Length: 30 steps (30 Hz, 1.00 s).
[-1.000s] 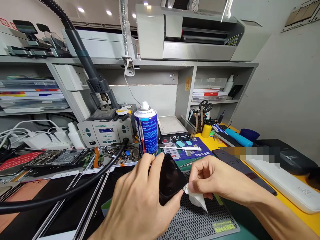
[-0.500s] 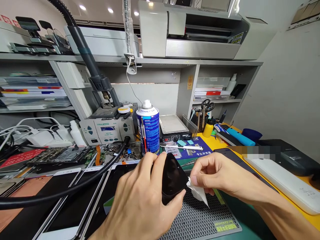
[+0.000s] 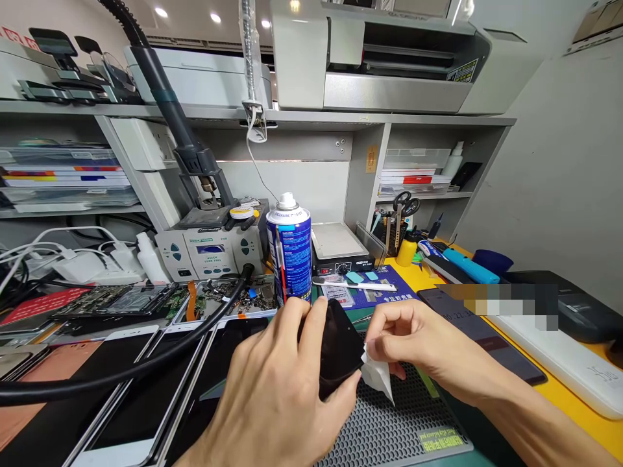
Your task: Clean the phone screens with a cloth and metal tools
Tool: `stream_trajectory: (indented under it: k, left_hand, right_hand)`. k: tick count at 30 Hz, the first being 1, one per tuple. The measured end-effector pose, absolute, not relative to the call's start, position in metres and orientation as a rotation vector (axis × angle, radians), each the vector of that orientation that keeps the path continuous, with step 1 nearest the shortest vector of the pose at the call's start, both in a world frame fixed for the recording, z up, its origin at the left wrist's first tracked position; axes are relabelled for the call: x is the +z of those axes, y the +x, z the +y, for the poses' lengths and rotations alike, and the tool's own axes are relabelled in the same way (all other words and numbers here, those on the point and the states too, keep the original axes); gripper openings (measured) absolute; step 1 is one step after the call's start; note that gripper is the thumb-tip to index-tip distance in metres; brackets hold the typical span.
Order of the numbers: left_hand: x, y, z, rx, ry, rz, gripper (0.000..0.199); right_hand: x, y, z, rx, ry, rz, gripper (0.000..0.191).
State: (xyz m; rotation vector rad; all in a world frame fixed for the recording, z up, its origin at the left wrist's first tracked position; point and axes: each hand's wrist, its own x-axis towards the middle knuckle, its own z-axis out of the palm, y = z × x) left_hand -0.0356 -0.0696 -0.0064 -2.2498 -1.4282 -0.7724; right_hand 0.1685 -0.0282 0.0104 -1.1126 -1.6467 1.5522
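Observation:
My left hand is closed around a black glossy phone, fingers over its far edge and thumb along the near one. The phone is tilted, its dark face toward the right, above a grey honeycomb-textured mat. At its right corner, my right hand pinches a crumpled white tissue, which touches or nearly touches the phone's edge and hangs down in a point. Tweezers partly show behind the phone.
A blue spray can stands just behind my left hand. Several tablets lie at left, crossed by a black hose. A dark phone and a white power bank lie right. Behind is a hot-air station.
My right hand and the tissue have shifted slightly left against the phone's corner. The phone lying at right now shows lit digits. My left hand keeps its hold.

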Motion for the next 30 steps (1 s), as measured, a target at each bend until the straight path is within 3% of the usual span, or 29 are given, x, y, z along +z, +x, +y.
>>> stream_trajectory:
  k: [30]
  left_hand:
    - [-0.0064,-0.0343,-0.07,-0.797,-2.223,-1.467,0.059]
  right_hand:
    - [0.0098,0.1677,-0.0298,1.565,-1.082,-1.591,0.009]
